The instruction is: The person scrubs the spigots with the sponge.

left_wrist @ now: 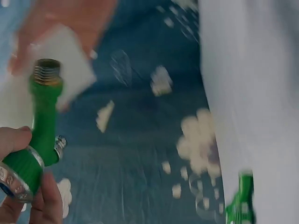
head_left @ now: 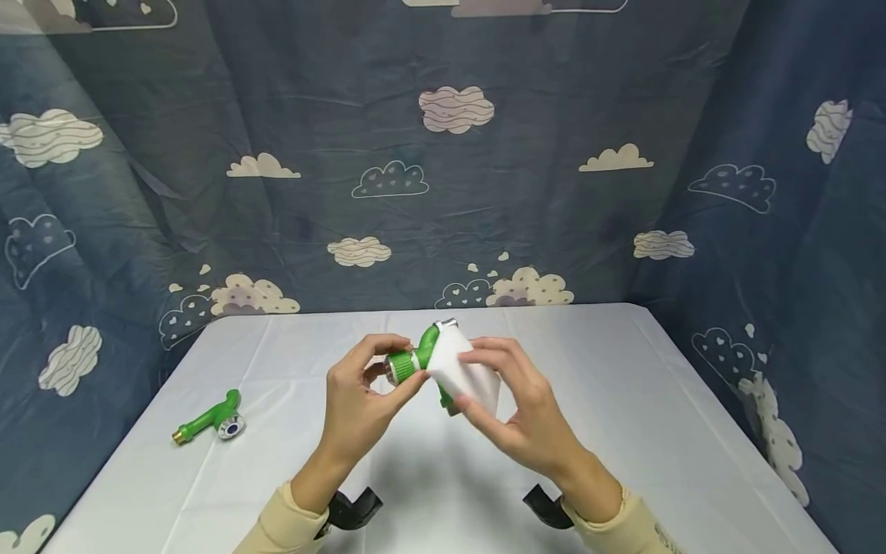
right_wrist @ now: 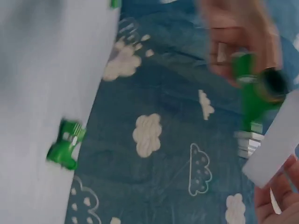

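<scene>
Tap of glossy green and silver [head_left: 428,345], pinched at its ribbed end by the left hand [head_left: 360,392], slants far-to-near above the surface [head_left: 588,362], midway between side edges, partly behind the white rectangular block [head_left: 462,375] gripped by the right hand [head_left: 529,408].

Dark blue fabric [head_left: 325,100] hangs behind and along both sides of the worktop [head_left: 595,369], printed with pale filled clouds [head_left: 457,109] and dotted, outlined clouds [head_left: 391,182]. A white, faintly creased cover [head_left: 664,446] spreads over the worktop; soft-edged shadows [head_left: 408,469] lie across its near middle, indicating diffuse light.
</scene>
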The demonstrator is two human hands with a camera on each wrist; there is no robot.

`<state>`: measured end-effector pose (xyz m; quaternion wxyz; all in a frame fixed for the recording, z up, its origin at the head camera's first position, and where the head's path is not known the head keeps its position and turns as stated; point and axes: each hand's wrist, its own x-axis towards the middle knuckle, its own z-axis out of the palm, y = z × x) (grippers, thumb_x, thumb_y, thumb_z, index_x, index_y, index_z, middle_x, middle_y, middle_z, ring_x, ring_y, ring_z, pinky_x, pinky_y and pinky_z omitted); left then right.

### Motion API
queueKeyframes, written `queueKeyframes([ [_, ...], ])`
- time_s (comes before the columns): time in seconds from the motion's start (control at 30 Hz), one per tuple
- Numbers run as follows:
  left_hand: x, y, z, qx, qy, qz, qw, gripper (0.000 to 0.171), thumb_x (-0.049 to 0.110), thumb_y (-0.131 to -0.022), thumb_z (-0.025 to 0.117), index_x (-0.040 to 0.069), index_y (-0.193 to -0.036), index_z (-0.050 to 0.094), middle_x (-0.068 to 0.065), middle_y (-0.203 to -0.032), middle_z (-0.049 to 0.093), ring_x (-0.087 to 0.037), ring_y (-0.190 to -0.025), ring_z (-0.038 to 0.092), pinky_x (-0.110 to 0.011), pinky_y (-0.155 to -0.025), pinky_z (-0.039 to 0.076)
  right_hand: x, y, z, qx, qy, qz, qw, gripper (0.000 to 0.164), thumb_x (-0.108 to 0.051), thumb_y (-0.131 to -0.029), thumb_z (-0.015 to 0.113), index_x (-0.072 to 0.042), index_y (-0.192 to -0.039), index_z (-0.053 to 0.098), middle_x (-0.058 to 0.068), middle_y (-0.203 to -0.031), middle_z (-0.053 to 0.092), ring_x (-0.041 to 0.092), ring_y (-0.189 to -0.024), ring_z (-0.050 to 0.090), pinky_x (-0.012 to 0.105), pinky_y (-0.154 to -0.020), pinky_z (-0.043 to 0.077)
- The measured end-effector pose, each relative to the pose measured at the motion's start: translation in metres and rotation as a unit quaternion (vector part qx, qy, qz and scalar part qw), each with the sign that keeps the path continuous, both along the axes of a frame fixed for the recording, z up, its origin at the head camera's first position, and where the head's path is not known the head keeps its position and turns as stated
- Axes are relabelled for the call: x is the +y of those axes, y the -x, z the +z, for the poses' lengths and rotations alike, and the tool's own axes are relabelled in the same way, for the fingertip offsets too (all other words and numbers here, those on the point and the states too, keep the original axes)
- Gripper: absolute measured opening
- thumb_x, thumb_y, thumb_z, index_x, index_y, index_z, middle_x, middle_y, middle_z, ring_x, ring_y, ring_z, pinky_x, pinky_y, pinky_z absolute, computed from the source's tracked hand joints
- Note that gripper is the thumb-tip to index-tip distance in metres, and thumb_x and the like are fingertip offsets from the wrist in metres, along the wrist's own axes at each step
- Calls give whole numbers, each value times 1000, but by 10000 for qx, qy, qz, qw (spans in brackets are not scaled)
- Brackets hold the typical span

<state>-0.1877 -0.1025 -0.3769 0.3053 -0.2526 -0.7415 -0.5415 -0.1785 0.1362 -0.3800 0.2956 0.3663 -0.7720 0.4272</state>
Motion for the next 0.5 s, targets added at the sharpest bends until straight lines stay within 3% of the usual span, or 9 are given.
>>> queueKeyframes([
  [0.1, 1, -5, 3, -602, -481, -838, 9935, 43, -7, -85, 87, 4, -122, 66, -13, -119, 71, -12, -106, 70, -20, -80, 64, -5, 1, -7, 550, -479, -160, 9972, 38, -21, -95, 81, -16, -131, 69, 13, -138, 61, 31, -123, 63, 39, -83, 65],
  [0.23, 0, -8, 6, -1291, -877, -1479, 9766, 42, -11, -85, 83, -2, -123, 67, -18, -122, 69, -12, -107, 69, -21, -84, 64, -3, 7, -13, 871, -688, -635, 9918, 35, -27, -97, 79, -16, -129, 69, 16, -139, 60, 34, -125, 60, 45, -89, 61],
  [0.4, -3, -6, 8, -1917, -1098, -1590, 9622, 56, -6, -86, 85, 3, -138, 66, -20, -129, 70, -14, -108, 73, -28, -93, 65, 7, 18, -13, 789, -479, -1343, 9866, 47, -11, -85, 87, -13, -129, 69, 19, -138, 60, 37, -125, 60, 52, -86, 62],
  [0.5, -2, -3, 7, -2286, -1378, -1539, 9513, 61, -6, -84, 87, 6, -137, 59, -16, -122, 74, -15, -105, 76, -28, -93, 65, 10, 18, -10, 570, -79, -1334, 9894, 51, -6, -83, 87, -12, -130, 69, 17, -138, 61, 34, -121, 63, 46, -79, 64],
])
